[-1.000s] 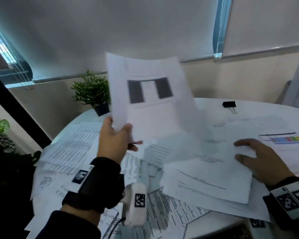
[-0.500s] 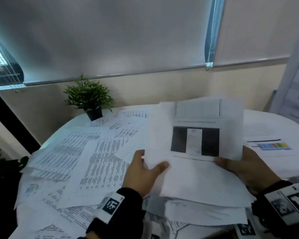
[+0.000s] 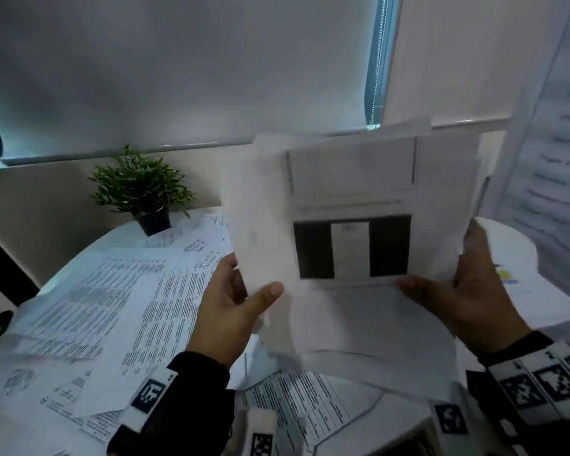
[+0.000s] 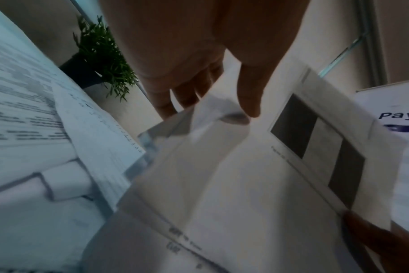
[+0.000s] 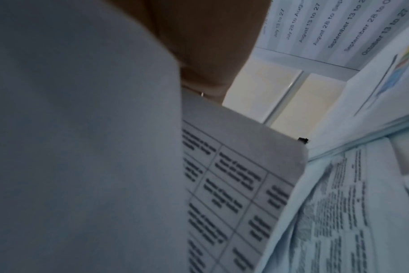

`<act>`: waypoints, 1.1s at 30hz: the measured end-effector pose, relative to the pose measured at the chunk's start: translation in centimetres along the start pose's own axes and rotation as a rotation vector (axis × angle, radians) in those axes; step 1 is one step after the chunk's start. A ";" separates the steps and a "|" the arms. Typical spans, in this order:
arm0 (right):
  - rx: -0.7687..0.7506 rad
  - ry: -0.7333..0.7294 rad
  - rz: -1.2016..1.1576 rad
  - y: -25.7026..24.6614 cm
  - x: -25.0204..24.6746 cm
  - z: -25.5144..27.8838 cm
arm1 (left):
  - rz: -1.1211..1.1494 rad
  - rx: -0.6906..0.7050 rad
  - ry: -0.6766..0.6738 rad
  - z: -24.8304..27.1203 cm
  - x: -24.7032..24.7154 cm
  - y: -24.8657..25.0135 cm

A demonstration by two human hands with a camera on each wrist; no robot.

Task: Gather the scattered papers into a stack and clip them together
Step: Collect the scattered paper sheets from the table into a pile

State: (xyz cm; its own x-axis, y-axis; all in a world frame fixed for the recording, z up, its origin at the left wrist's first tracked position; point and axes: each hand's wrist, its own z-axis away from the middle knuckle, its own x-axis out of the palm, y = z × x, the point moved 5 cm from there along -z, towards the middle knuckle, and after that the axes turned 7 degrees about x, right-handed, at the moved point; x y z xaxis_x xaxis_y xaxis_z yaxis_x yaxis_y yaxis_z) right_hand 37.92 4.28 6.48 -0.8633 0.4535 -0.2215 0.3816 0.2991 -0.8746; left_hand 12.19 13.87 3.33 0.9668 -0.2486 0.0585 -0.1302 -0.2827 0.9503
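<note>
Papers point(image 3: 352, 225) stand raised above the table point(image 3: 520, 245), left hand point(image 3: 231, 311) pinching one edge, right hand point(image 3: 468, 291) gripping the other; they'd best tap the bottom edges square before adding more loose sheets point(image 3: 112, 307).

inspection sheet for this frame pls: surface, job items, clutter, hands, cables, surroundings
Surface: round white table, mostly covered by sheets.
Job's things: held bundle of papers, raised upright, top sheet showing two dark blocks; scattered papers overlapping on the left and front of the table; a small black item far back in the right wrist view, perhaps the clip, too small to tell.
Clutter: potted plant at the table's far left edge.
Hands: left hand grips the bundle's left edge, thumb in front; right hand grips its right edge.
Cables: nothing seen.
Surroundings: lowered roller blinds with a bead chain; printed banner on the right.
</note>
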 end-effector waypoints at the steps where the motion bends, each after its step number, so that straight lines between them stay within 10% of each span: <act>1: 0.036 -0.020 0.030 0.5 0.2 0.2 | -0.005 0.005 0.016 0.2 -0.1 -0.3; 12: 0.532 -0.418 -0.168 6.6 2.6 1.9 | -0.062 0.065 0.118 0.7 -0.2 -1.0; 22: 0.518 0.361 0.228 6.1 -10.2 -1.0 | -0.079 -0.061 -0.018 0.8 0.9 -0.2; 28: 0.860 0.249 0.769 11.5 -18.5 1.5 | -0.557 -0.136 -0.167 -0.2 -2.9 -1.8; 33: 0.824 0.490 0.619 13.6 -19.1 2.8 | -0.985 -0.188 -0.298 -1.0 -5.6 -2.4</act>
State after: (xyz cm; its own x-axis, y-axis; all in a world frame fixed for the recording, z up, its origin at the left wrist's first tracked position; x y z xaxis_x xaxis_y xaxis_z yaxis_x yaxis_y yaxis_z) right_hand 58.70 -2.72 -2.40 -0.3118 0.6643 -0.6794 0.2080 -0.6499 -0.7310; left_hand 7.29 16.93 1.04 0.5298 -0.2122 -0.8211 0.7470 -0.3418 0.5703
